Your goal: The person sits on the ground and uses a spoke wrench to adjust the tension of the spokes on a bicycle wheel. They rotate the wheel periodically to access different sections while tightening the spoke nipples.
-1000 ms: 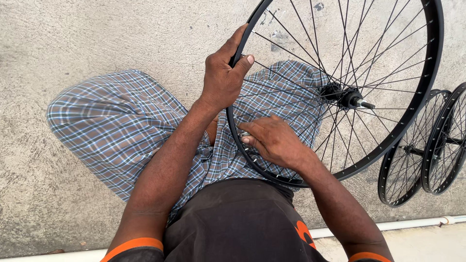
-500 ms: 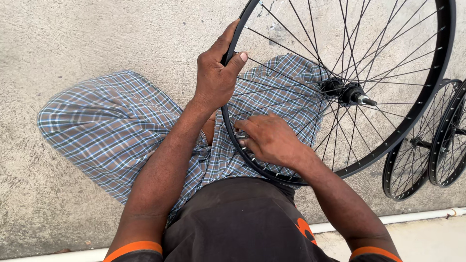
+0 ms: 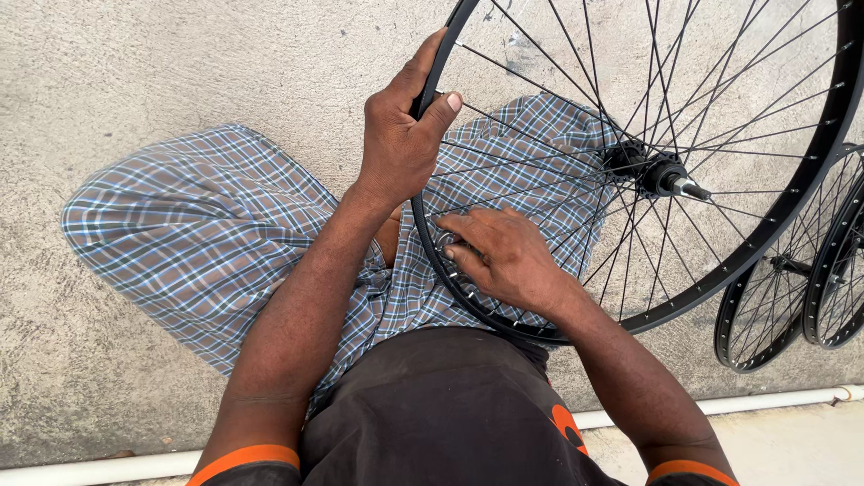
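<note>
Person sits cross-legged on the concrete floor (image 3: 162, 81) in plaid trousers (image 3: 207, 234), big black wheel (image 3: 792, 193) standing upright across the lap; right hand (image 3: 504, 256) has its fingertips pinched narrow at the inner rim where the spokes meet it, though I cannot tell if a small tool is in that grip. Left hand (image 3: 400, 135) is wrapped tight around the rim higher up, steadying it. Spokes all look laced to the hub (image 3: 652, 171), so lacing seems done and rim-side adjusting underway; two smaller wheels (image 3: 792, 279) lean beyond, untouched.

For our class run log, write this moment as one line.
left hand: grips wheel rim | right hand: fingers at spokes | seated, concrete floor
</note>
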The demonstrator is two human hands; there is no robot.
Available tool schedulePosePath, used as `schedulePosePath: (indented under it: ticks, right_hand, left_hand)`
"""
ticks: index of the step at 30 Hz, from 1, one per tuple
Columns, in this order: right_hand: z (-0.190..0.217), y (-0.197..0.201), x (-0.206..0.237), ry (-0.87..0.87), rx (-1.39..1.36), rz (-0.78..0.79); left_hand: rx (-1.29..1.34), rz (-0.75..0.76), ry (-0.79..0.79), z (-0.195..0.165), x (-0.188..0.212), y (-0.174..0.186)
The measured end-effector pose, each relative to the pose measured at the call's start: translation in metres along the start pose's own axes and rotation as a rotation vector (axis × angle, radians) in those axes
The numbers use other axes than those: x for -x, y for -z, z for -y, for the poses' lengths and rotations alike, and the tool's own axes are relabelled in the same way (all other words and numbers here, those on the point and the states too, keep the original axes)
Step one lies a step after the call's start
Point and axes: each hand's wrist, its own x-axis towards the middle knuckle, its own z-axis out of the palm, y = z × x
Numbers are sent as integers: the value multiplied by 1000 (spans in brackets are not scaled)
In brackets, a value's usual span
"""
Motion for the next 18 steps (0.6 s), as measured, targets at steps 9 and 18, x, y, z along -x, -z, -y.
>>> schedulePosePath:
  ticks: [9,18]
  right_hand:
    - [3,-10,-1,15,58,-92]
    - [8,-6,-4,-106,47,7]
  left_hand:
    - [-10,-16,-28,-4,2,-2]
    - [28,-13,-17,-8,2,-1]
